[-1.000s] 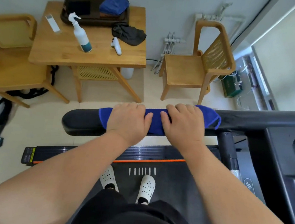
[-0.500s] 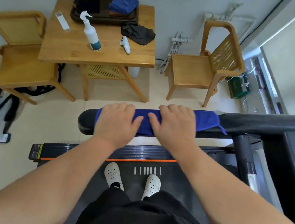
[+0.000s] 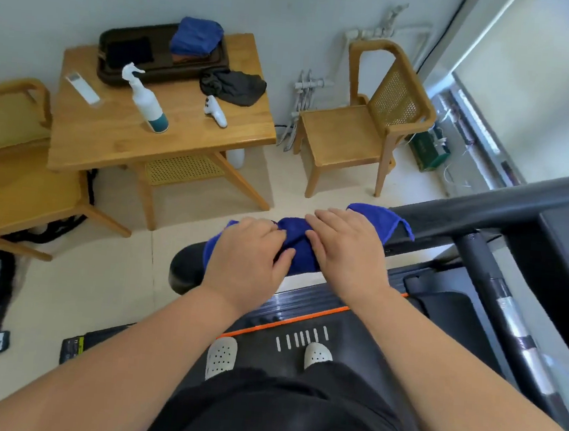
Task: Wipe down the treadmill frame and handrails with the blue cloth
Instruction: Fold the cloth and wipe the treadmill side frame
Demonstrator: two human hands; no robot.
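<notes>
Both hands grip the blue cloth, with the left hand and right hand side by side, fingers curled over it around the black handrail near its rounded free end. The cloth is bunched between them and one corner hangs loose on the right. Uneven pressure could ruck it further and leave patches unwiped, and a stroke leftward could drag it off the end.

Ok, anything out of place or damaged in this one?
The treadmill upright wears silvery tape-like bands in patches, which looks like a repair. The blue cloth is bunched between the left hand and right hand on the handrail, not spread flat. Nothing looks spilled.
</notes>
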